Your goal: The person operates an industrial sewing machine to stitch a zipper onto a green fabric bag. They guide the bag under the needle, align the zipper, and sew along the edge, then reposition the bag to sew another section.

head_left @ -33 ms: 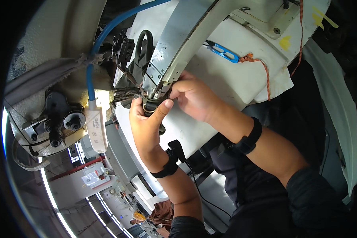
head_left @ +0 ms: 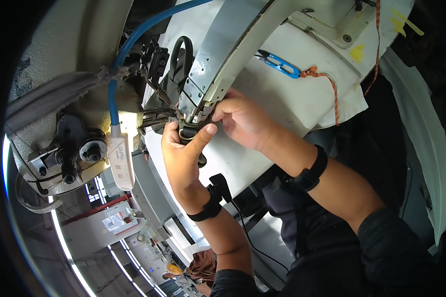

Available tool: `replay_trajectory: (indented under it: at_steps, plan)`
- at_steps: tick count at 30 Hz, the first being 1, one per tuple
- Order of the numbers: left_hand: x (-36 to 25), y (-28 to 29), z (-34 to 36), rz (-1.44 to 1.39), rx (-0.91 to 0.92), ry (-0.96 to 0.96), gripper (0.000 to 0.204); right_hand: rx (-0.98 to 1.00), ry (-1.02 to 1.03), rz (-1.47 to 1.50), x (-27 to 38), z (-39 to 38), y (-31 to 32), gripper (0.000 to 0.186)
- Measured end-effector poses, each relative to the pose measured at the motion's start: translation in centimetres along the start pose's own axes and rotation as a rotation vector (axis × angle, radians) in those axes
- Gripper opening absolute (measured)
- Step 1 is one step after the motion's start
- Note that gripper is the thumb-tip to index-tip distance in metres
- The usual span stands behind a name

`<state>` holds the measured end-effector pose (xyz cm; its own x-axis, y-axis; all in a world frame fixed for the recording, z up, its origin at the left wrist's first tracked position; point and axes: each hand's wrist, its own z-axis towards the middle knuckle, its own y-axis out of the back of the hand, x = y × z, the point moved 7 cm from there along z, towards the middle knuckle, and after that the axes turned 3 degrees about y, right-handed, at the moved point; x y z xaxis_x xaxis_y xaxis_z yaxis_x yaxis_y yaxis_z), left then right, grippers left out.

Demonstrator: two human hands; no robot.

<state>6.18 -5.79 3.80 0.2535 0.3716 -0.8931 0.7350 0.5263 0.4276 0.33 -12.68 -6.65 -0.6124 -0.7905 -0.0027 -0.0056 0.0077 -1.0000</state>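
A dark olive webbing strap with a black buckle-like fitting (head_left: pixel 187 132) lies at the tip of the narrow grey bed (head_left: pixel 200 81) of a sewing machine, beside the needle area. My left hand (head_left: pixel 183 161) grips it from the near side, thumb on one side and fingers on the other. With fingers curled, my right hand (head_left: pixel 245 121) pinches at the strap's right edge, close against the bed; its fingertips are partly hidden. More dark strap (head_left: pixel 183 52) loops up behind the bed.
The machine head with black tension knobs (head_left: pixel 67 153) stands at left, near a lit white lamp (head_left: pixel 120 161) and a blue hose (head_left: pixel 151 22). Blue thread snips (head_left: pixel 280 65), tied to an orange cord (head_left: pixel 327 78), lie on the white tabletop (head_left: pixel 307 96) beyond my right hand.
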Motion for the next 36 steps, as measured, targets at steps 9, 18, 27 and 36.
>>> replay_trajectory:
  at_steps: [9, 18, 27, 36]
  plan:
    - [0.5, 0.3, 0.4, 0.016, -0.032, 0.005, 0.049, 0.053, 0.018, -0.11, 1.2, -0.2, -0.1, 0.038]
    - [0.9, 0.0, -1.0, 0.522, -0.286, -0.211, 0.044, 0.079, 0.407, -0.938, 4.6, -1.9, -0.6, 0.031]
    - [1.7, -3.4, -5.4, 1.167, -0.555, -0.614, 0.079, 0.125, 0.843, -1.673, 5.2, -5.7, -1.6, 0.022]
    - [-8.5, -2.3, -17.4, 0.215, -0.415, -0.795, 0.018, 0.149, 0.916, -1.646, 5.4, -5.0, -0.3, 0.015]
